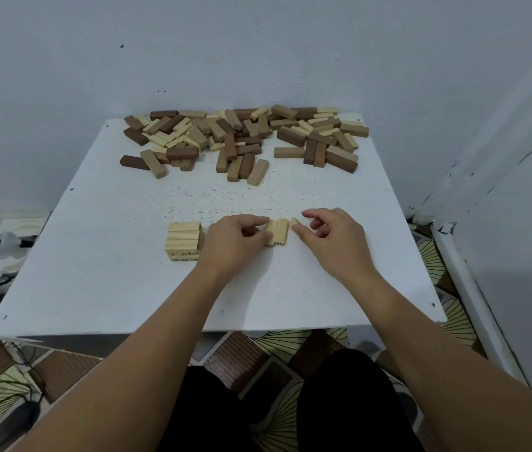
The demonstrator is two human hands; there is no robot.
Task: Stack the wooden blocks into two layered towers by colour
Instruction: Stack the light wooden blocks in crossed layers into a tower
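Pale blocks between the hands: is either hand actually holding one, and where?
The left hand pinches the left side of the pale blocks. The right hand pinches the far end of the rightmost block.

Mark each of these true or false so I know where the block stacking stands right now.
1. A short tower of pale blocks stands left of the hands. True.
2. Both hands are at a row of dark brown blocks. False: the left hand and right hand are at a row of pale blocks lying side by side on the table.
3. The loose pile at the far side of the table mixes pale and brown blocks. True.
4. A brown tower already stands by the pale one. False: no brown tower is visible; brown blocks lie only in the pile.
5. The loose pile touches the pale tower. False: bare table separates them.
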